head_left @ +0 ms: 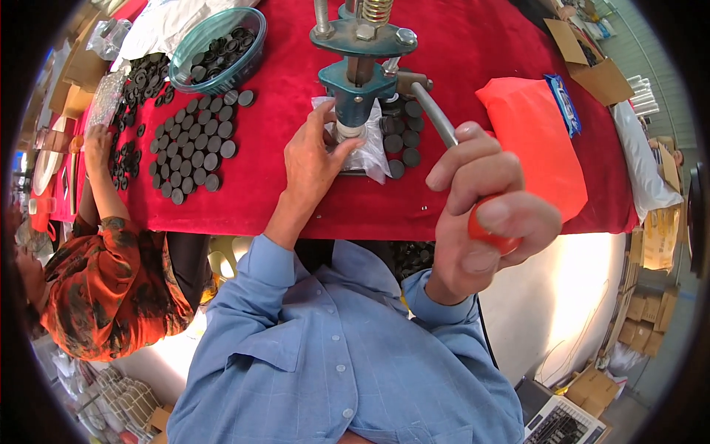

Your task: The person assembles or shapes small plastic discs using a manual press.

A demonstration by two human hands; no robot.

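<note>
A dark green hand press (356,96) stands on the red-covered table before me, its ram low over a pale round piece (350,133). Around that piece curve the thumb and fingers of my left hand (310,152); what they grip is partly hidden. Crumpled clear plastic (372,152) lies beneath, on the press base. My right hand (492,207) is closed round the red ball knob (491,231) of the press's metal lever (435,112), which slants toward me. Several black round caps (410,139) sit just right of the press.
Black discs (194,144) cover the table at left, near a teal basket (238,70) of black parts. A bright red-orange sheet (529,140) and a blue packet (563,105) lie at right. Someone in a patterned shirt (111,292) works at left, one hand (97,148) among small black pieces.
</note>
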